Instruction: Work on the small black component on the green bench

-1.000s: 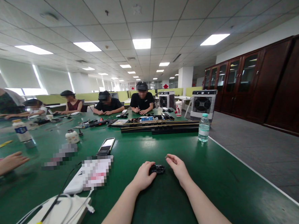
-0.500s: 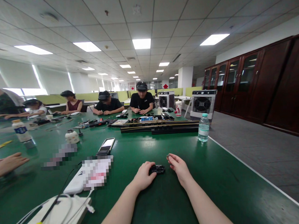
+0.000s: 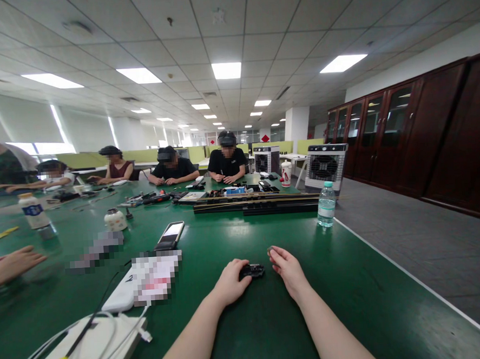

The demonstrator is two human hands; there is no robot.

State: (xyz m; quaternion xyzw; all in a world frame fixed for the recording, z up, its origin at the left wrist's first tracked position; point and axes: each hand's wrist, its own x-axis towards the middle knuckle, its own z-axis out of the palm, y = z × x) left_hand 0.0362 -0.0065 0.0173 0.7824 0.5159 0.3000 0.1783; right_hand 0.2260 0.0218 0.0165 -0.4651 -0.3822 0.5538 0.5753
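My left hand (image 3: 231, 282) is closed around the left end of a small black part (image 3: 254, 270) that lies on the green table (image 3: 243, 233). Its fingers hide that end, and the kind of part is too small to make out. To the right of it, slightly raised, my right hand (image 3: 286, 267) pinches a tiny greyish piece (image 3: 270, 249) between thumb and forefinger. What this piece is cannot be told. A gap separates the right hand from the black part.
Left of my arms lie a white box (image 3: 124, 352) with cables, a white power bank (image 3: 120, 291) and a phone (image 3: 171, 235). A water bottle (image 3: 326, 204) stands near the right edge. Long black bars (image 3: 258, 205) lie ahead. Another person's hand (image 3: 17, 265) rests at far left.
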